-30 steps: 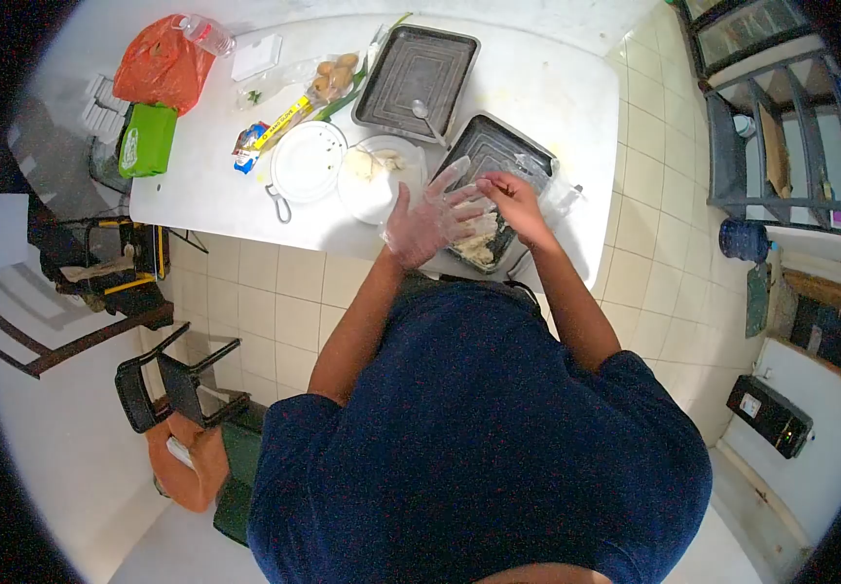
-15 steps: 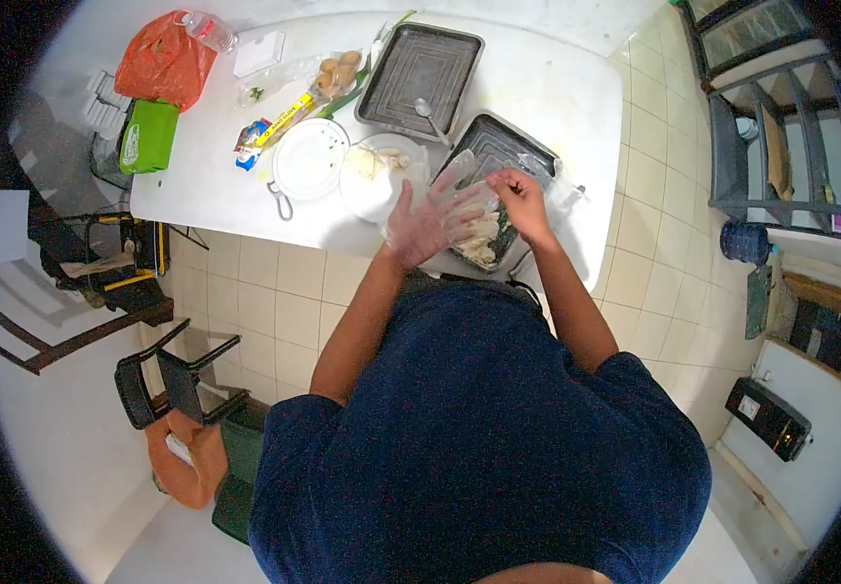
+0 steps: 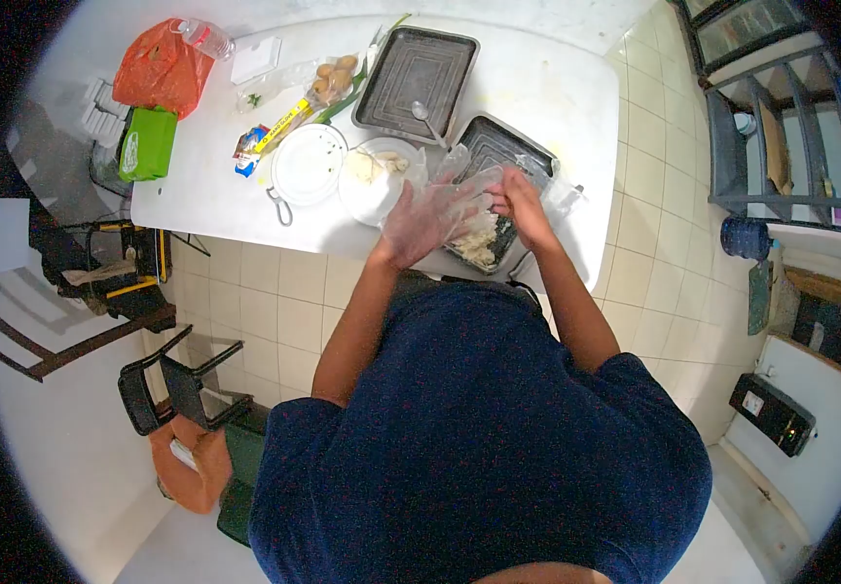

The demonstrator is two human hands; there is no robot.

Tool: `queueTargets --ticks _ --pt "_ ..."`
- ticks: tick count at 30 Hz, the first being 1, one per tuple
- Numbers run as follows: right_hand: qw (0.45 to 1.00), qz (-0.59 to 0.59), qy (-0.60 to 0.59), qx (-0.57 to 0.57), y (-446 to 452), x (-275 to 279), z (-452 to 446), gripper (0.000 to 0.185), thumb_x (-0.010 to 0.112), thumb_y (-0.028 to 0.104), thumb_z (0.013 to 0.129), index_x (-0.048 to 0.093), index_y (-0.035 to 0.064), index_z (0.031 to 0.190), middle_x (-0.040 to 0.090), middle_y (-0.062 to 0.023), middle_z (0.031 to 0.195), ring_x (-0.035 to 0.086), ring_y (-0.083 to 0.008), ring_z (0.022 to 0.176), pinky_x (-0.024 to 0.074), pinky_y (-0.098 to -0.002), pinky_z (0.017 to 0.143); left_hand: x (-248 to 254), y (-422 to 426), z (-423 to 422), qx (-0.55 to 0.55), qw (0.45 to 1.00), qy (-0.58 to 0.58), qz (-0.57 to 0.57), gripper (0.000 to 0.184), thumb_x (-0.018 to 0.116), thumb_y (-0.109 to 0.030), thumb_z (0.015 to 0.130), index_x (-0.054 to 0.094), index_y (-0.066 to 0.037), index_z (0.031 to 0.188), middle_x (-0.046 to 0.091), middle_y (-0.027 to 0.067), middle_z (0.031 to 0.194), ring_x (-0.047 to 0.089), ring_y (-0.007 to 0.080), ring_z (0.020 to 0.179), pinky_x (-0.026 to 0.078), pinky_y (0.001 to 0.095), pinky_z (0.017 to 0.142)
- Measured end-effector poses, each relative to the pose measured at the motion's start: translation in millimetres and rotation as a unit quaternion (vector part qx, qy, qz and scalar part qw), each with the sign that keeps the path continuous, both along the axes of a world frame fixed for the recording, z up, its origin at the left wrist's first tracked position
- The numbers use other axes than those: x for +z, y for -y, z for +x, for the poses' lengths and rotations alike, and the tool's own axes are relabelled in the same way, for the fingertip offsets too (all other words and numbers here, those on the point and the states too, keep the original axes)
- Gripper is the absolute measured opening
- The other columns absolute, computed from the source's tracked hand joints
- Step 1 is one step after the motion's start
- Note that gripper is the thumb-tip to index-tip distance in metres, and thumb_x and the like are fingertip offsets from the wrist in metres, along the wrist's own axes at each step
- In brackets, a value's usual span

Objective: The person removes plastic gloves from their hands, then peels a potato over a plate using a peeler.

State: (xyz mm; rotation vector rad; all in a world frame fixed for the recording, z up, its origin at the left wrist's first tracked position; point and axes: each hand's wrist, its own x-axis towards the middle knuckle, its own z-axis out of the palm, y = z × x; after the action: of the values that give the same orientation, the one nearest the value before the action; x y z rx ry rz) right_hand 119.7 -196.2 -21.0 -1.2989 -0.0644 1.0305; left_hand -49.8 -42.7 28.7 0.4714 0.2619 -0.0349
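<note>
My left hand (image 3: 413, 226) is held over the near edge of the table with its fingers apart, partly covered by a clear plastic glove (image 3: 466, 198). Just right of it, my right hand (image 3: 526, 206) pinches the glove's loose plastic between bent fingers. Below both hands, a dark baking tray (image 3: 503, 143) holds pale, lumpy food (image 3: 479, 248) at its near end. To the left, behind my left hand, a white plate (image 3: 359, 200) carries pale pieces of food (image 3: 367, 167). My gloved fingertips partly hide the plate and the tray.
A larger dark tray (image 3: 411, 83) with a spoon (image 3: 426, 119) lies farther back. Left of it are a white round lid (image 3: 304, 165), bagged eggs (image 3: 335, 76), a yellow packet (image 3: 284, 127), a green bag (image 3: 148, 144) and a red plastic bag (image 3: 160, 73). Chairs (image 3: 187, 380) stand lower left.
My right hand has shifted slightly down and right, keeping hold of the plastic. The glove around my left fingers has changed shape, stretching toward my right hand.
</note>
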Motion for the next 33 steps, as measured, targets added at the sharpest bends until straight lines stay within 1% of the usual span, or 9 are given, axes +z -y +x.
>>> queueTargets --ticks 4,9,15,18,21,24,27,30,33 --pt "0.995 0.046 0.049 0.070 6 -13 -8 0.044 0.066 0.009 0.091 0.048 0.0065 0.130 0.070 -0.0082 0.096 0.065 -0.0153 0.086 0.0507 -0.0271 0.077 -4 2 3 0.010 1.000 0.018 0.001 0.091 0.028 -0.079 0.088 0.014 -0.022 0.157 0.023 0.0124 0.160 0.029 0.0384 0.143 0.022 0.0574 0.114" --pt "0.993 0.070 0.078 0.052 9 -18 -8 0.046 0.066 0.001 0.088 0.047 0.0067 0.130 0.071 -0.0092 0.097 0.066 -0.0153 0.086 0.0526 -0.0302 0.076 -5 1 2 0.003 1.000 -0.005 0.012 0.092 0.031 -0.080 0.087 0.016 -0.023 0.157 0.023 0.0129 0.160 0.027 0.0391 0.144 0.022 0.0601 0.113" --pt "0.995 0.059 0.075 0.038 15 -12 6 0.050 0.068 0.005 0.089 0.045 0.0080 0.134 0.070 -0.0086 0.099 0.066 -0.0166 0.087 0.0523 -0.0295 0.077 -5 -5 -2 0.038 0.999 0.008 0.025 0.091 0.036 -0.079 0.086 0.020 -0.023 0.156 0.024 0.0146 0.158 0.028 0.0388 0.142 0.022 0.0589 0.113" --pt "0.998 -0.001 0.012 0.058 13 14 -1 0.054 0.067 0.008 0.091 0.042 0.0132 0.139 0.066 -0.0063 0.103 0.064 -0.0166 0.094 0.0518 -0.0290 0.082 -6 -3 -1 0.052 0.999 0.008 0.011 0.090 0.036 -0.078 0.087 0.022 -0.022 0.156 0.026 0.0151 0.158 0.029 0.0383 0.142 0.022 0.0576 0.113" --pt "0.995 0.023 0.018 0.098 14 13 -13 0.060 0.068 0.004 0.089 0.040 0.0126 0.142 0.067 -0.0069 0.104 0.065 -0.0172 0.093 0.0524 -0.0286 0.084 -5 -1 1 0.062 0.998 0.007 0.009 0.085 0.035 -0.075 0.090 0.022 -0.022 0.155 0.028 0.0150 0.157 0.030 0.0377 0.141 0.023 0.0567 0.113" --pt "0.986 0.062 0.109 0.108 11 -3 -24 0.067 0.070 0.001 0.086 0.038 0.0120 0.144 0.068 -0.0085 0.104 0.065 -0.0172 0.090 0.0530 -0.0283 0.082 -16 3 5 0.065 0.997 0.023 -0.028 0.080 0.032 -0.072 0.093 0.023 -0.022 0.155 0.029 0.0141 0.156 0.031 0.0366 0.140 0.024 0.0560 0.113" --pt "0.994 0.061 0.049 0.071 12 -23 -23 0.078 0.077 -0.002 0.077 0.040 0.0120 0.144 0.069 -0.0112 0.111 0.065 -0.0169 0.089 0.0546 -0.0297 0.076 -29 6 6 0.064 0.997 0.013 -0.033 0.078 0.030 -0.071 0.095 0.023 -0.021 0.154 0.030 0.0133 0.156 0.033 0.0359 0.140 0.025 0.0548 0.112" --pt "0.998 0.012 0.042 0.055 21 -33 -19 0.073 0.075 -0.001 0.079 0.041 0.0113 0.143 0.069 -0.0114 0.110 0.065 -0.0170 0.090 0.0539 -0.0300 0.075 -32 8 5 0.068 0.998 -0.010 -0.013 0.078 0.029 -0.070 0.095 0.023 -0.020 0.154 0.030 0.0139 0.156 0.033 0.0358 0.139 0.025 0.0542 0.113" --pt "0.997 0.026 0.013 0.065 30 -35 -16 0.070 0.074 0.002 0.083 0.040 0.0098 0.144 0.069 -0.0109 0.109 0.065 -0.0168 0.091 0.0529 -0.0301 0.075 -32 11 2 0.056 0.998 -0.038 -0.011 0.078 0.029 -0.070 0.096 0.022 -0.019 0.155 0.030 0.0146 0.155 0.034 0.0357 0.139 0.024 0.0539 0.113"
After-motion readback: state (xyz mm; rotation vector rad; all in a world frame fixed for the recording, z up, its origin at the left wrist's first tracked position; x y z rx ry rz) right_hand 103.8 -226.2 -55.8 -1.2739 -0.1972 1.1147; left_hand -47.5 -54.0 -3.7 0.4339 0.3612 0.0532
